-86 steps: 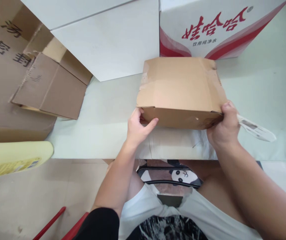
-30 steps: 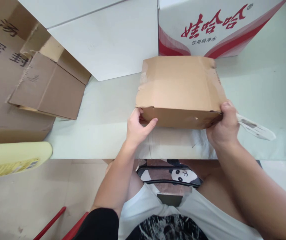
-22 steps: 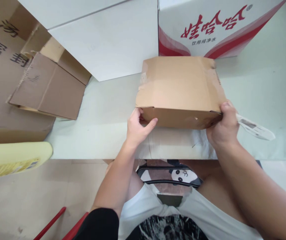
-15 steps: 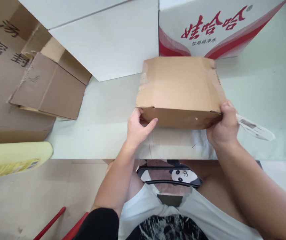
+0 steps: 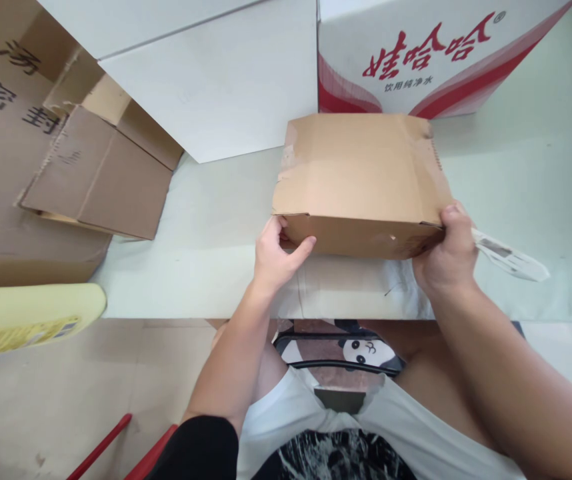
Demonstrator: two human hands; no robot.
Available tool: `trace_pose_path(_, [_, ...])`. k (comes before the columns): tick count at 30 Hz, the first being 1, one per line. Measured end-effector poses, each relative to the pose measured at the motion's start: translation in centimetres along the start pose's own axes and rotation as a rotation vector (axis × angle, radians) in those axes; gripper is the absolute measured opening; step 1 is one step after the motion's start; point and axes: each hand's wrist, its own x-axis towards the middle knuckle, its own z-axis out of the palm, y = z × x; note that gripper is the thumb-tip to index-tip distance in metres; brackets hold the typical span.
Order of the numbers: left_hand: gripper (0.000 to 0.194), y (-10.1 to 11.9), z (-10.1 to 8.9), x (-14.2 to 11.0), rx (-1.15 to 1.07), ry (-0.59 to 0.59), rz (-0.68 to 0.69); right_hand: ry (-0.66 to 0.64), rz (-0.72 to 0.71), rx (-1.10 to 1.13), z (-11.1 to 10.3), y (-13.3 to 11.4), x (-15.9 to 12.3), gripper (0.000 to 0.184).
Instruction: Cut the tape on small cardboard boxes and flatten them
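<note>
Currently: brown box (image 5: 356, 170), contents hidden | left hand (image 5: 277, 255) half-curled on its corner | right hand (image 5: 447, 257) clasped round another

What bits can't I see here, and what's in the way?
All in the head view:
Inside of the brown box: hidden by its cardboard.
Part of the left hand: hidden behind the box's corner.
Left end of the white strip: hidden by the right hand.
Rest of the yellow thing: cut off by the left edge.
</note>
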Motion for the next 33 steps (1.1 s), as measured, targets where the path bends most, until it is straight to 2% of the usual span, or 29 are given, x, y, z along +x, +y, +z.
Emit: trace_pose_path(33, [0.041,0.18,0.05,-0.05,0.017,-0.012,-0.035,-0.03,-0.014,-0.093,-0.74,0.62,0.27,0.028])
